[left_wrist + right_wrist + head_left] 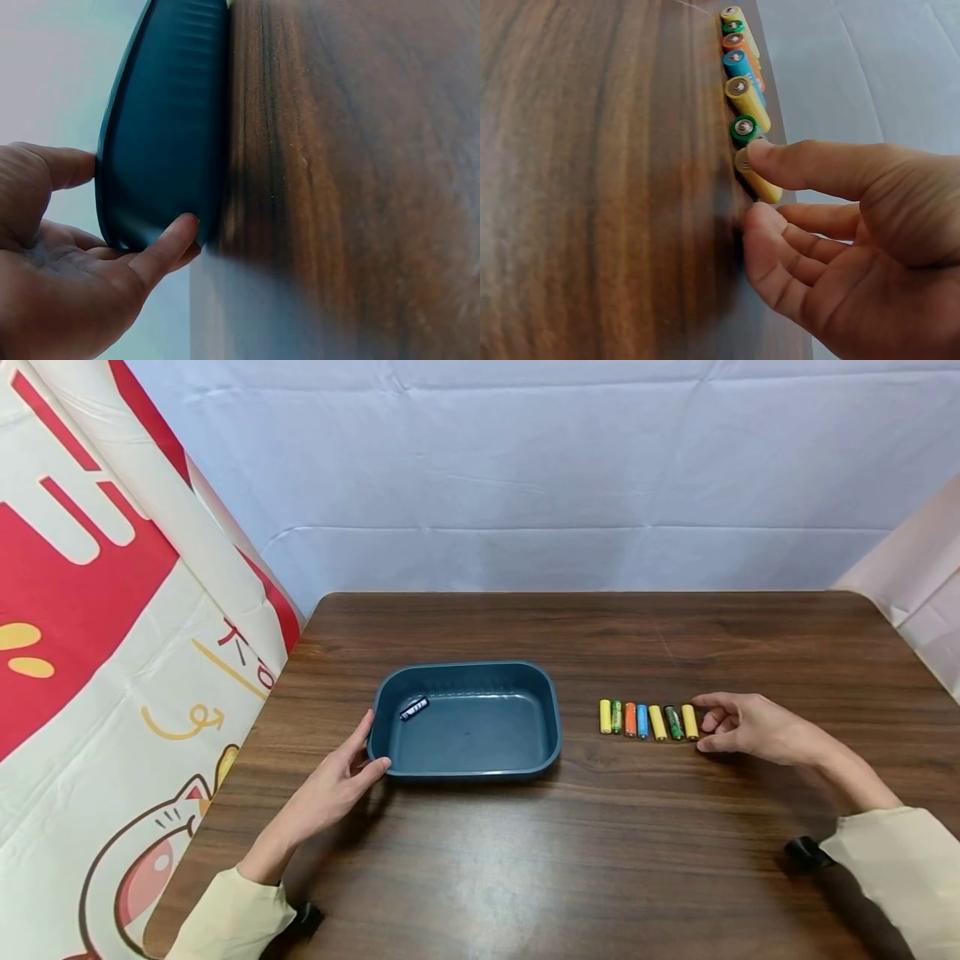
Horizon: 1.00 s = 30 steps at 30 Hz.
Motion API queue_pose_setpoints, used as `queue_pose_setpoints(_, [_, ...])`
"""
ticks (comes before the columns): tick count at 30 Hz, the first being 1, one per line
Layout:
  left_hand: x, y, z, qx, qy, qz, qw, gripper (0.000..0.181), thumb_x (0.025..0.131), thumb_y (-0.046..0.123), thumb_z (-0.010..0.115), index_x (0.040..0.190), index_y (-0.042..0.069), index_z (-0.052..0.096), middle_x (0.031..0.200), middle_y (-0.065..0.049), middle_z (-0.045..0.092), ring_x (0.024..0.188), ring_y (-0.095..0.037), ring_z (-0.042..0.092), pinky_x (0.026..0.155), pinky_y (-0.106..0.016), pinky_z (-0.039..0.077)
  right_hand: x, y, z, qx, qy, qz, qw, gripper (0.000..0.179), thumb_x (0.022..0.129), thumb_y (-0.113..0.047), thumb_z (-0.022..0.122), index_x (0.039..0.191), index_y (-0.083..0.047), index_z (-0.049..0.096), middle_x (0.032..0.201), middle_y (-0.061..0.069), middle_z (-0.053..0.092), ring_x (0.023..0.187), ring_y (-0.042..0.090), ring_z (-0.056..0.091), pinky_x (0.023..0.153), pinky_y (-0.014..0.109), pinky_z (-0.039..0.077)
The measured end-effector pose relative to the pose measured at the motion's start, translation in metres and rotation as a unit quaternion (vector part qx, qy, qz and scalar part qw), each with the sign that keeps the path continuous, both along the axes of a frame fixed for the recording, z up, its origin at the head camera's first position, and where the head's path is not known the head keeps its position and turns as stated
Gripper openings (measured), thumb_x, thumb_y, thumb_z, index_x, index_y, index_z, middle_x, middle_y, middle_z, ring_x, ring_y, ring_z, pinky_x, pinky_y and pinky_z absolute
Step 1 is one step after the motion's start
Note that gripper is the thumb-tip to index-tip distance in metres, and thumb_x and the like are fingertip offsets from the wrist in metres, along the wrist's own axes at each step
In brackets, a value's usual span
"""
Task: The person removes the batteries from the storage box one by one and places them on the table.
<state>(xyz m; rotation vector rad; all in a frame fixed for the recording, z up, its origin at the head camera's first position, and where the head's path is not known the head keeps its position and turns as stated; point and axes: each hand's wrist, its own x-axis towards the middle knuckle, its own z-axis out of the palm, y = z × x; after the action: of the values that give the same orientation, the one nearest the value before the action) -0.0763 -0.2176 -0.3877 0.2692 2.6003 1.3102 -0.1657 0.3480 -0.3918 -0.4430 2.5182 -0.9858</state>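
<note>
A dark blue plastic basin (465,774) stands on the table. My left hand (341,785) holds its left end, the thumb at the front corner of the rim and other fingers against the outer wall. One dark battery with white markings (414,708) lies inside, toward the left. To the right of the basin, several batteries lie side by side in a row: yellow, green, orange and blue. My right hand (742,727) is at the rightmost yellow battery (690,722), thumb by its near end, index finger by its far end. Whether they press on it, I cannot tell.
The brown wooden table (480,860) reaches back to a pale cloth (525,468). At the left hangs a printed cloth (82,568) in white and red. A green battery (744,129) lies close beside the battery at my right hand.
</note>
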Motion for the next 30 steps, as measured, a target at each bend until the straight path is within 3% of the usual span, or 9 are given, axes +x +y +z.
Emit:
queue_pose_setpoints(6, [0.000,0.001,0.003,-0.008,-0.001,0.001,1.0000,0.077,0.107,0.022,0.058,0.166,0.007,0.010,0.166,-0.026,0.023,0.141,-0.047,0.044,0.110,-0.055,0.038,0.002,0.001,0.006,0.015,0.008,0.007,0.9998,0.068,0.095,-0.010,0.075,0.145,0.019,0.039,0.103,0.010,0.060,0.081,0.010,0.058,0.065,0.027,0.052])
queue_pose_setpoints(15, [0.000,0.000,0.003,-0.010,-0.002,0.002,0.9999,0.078,0.107,0.023,0.059,0.166,0.006,0.010,0.166,-0.026,0.023,0.141,-0.046,0.044,0.109,-0.055,0.038,0.007,-0.020,0.028,0.044,0.113,-0.024,0.9924,0.056,0.099,-0.016,0.072,0.140,0.015,0.050,0.107,0.011,0.066,0.089,0.008,0.060,0.067,0.023,0.052])
queue_pose_setpoints(19, [0.001,0.000,0.004,-0.010,-0.001,0.000,1.0000,0.078,0.107,0.022,0.059,0.166,0.005,0.010,0.166,-0.026,0.023,0.141,-0.046,0.044,0.109,-0.055,0.039,0.011,-0.054,0.045,0.010,0.138,-0.057,0.9887,0.054,0.099,-0.019,0.073,0.138,0.013,0.054,0.108,0.014,0.070,0.090,0.012,0.064,0.067,0.021,0.051])
queue_pose_setpoints(24, [0.001,-0.002,0.004,-0.008,0.002,-0.001,1.0000,0.079,0.107,0.023,0.059,0.166,0.005,0.010,0.165,-0.028,0.026,0.139,-0.046,0.047,0.108,-0.055,0.040,0.015,-0.115,0.065,-0.040,0.138,-0.078,0.9865,0.059,0.100,-0.029,0.072,0.143,0.007,0.054,0.112,0.015,0.071,0.097,0.025,0.068,0.071,0.020,0.052])
queue_pose_setpoints(27, [0.001,-0.002,0.004,-0.010,0.001,-0.002,0.9999,0.079,0.107,0.024,0.060,0.166,0.006,0.010,0.165,-0.027,0.026,0.138,-0.046,0.047,0.108,-0.055,0.040,0.014,-0.155,0.067,-0.083,0.133,-0.072,0.9850,0.056,0.100,-0.026,0.071,0.143,0.006,0.054,0.112,0.016,0.071,0.095,0.027,0.069,0.072,0.022,0.054])
queue_pose_setpoints(30, [0.000,-0.001,0.004,-0.009,-0.002,-0.005,0.9999,0.079,0.107,0.024,0.060,0.166,0.007,0.010,0.165,-0.026,0.026,0.139,-0.046,0.047,0.108,-0.055,0.040,0.011,-0.193,0.061,-0.138,0.100,-0.054,0.9839,0.052,0.100,-0.015,0.071,0.143,0.008,0.053,0.112,0.018,0.071,0.093,0.030,0.070,0.074,0.028,0.058])
